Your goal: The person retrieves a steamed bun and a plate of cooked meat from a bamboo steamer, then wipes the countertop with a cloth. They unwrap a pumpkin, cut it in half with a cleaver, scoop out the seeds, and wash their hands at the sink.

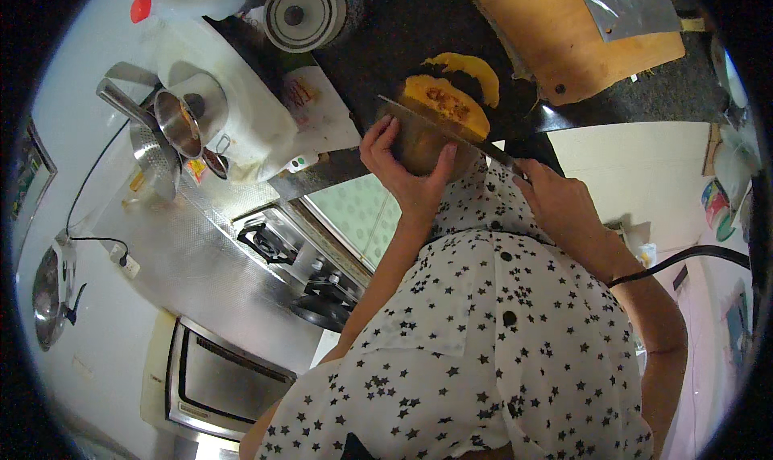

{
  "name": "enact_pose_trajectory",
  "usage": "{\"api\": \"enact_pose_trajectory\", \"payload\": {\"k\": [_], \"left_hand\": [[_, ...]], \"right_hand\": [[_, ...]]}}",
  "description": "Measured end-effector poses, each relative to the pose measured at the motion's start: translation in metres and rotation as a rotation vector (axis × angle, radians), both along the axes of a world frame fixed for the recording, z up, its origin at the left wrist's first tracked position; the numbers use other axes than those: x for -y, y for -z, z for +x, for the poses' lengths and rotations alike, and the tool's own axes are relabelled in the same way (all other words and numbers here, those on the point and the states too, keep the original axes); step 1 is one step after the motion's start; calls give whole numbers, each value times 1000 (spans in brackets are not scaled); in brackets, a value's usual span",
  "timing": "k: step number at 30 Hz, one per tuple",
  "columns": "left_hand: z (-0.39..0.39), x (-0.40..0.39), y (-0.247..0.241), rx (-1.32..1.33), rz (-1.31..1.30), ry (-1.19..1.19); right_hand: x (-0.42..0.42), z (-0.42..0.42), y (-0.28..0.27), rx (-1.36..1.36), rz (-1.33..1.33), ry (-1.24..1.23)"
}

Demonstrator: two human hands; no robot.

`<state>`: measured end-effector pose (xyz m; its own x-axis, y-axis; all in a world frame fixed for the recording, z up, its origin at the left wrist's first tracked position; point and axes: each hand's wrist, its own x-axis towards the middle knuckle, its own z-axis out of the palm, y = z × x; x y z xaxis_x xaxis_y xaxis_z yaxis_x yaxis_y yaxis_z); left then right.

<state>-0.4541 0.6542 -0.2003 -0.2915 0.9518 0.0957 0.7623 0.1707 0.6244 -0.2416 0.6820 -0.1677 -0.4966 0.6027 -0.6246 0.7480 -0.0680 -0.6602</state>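
Against my body, at the edge of the dark countertop, my left hand (pixel 410 167) grips a pumpkin (pixel 418 139) from the side, fingers and thumb spread around its rind. My right hand (pixel 558 203) is closed on the handle of a knife (pixel 450 133), whose long blade lies across the pumpkin. Just beyond the blade is a pumpkin piece (pixel 450 105) with orange flesh and a seedy middle; whether it is fully separate, I cannot tell. A curved pumpkin slice (pixel 480 73) rests on the countertop past it.
A wooden cutting board (pixel 543 31) with a grey plastic bag (pixel 628 7) on it lies at the upper right. A lidded pot (pixel 305 14) stands at the top. Metal ladles and a strainer (pixel 154 158) hang at left, above a gas stove (pixel 269 242). A black cable (pixel 688 255) runs by my right forearm.
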Motion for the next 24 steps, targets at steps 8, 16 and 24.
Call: {"api": "enact_pose_trajectory", "payload": {"k": [8,16,24], "left_hand": [[0,3,8,69,-51,-24],[9,-3,5,109,-7,-43],[9,2,17,183,59,-66]], "right_hand": [[23,5,-17,-51,149,128],[32,6,-31,72,148,49],[34,2,-40,131,111,64]]}}
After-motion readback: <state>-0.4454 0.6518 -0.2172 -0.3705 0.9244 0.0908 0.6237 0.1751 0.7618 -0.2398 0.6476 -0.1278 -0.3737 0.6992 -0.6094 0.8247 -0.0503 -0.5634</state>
